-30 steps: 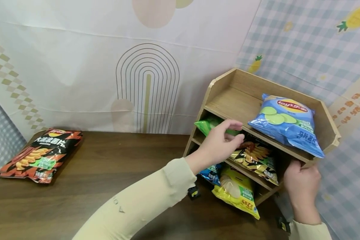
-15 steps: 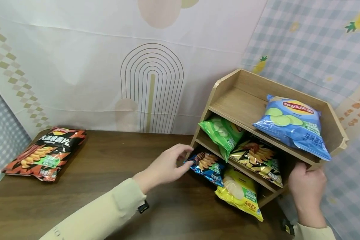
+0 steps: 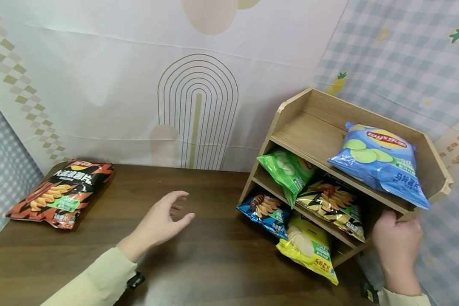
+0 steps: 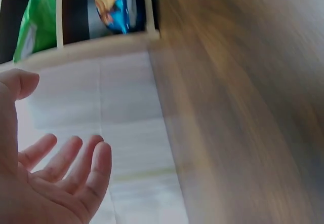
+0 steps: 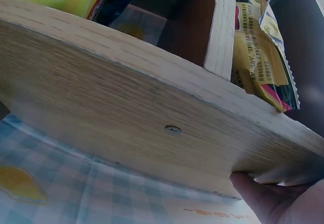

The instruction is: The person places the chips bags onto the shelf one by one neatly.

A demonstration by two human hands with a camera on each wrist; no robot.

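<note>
My left hand point(image 3: 157, 223) hangs over the wooden table, thumb apart from loosely bent fingers, holding nothing. In the left wrist view the same hand point(image 4: 66, 188) has its fingers spread. My right hand point(image 3: 398, 248) grips the right side of a wooden shelf point(image 3: 306, 131), just under its top board; the right wrist view shows its thumb point(image 5: 255, 196) against the side panel. A blue chip bag point(image 3: 378, 155) lies on top. Green point(image 3: 288, 172) and black-gold point(image 3: 332, 202) bags fill the middle level; blue-black point(image 3: 265, 212) and yellow point(image 3: 307, 248) bags stick out below.
A black and orange chip bag point(image 3: 63, 193) lies on the table point(image 3: 214, 272) at the far left. A white patterned cloth point(image 3: 111, 85) hangs behind the table, and a blue checked cloth point(image 3: 390, 55) hangs behind the shelf and at its right.
My left hand has moved left and down, away from the front of the shelf, uncovering the green and blue-black bags. The right hand has kept its grip on the shelf. The view has shifted slightly left.
</note>
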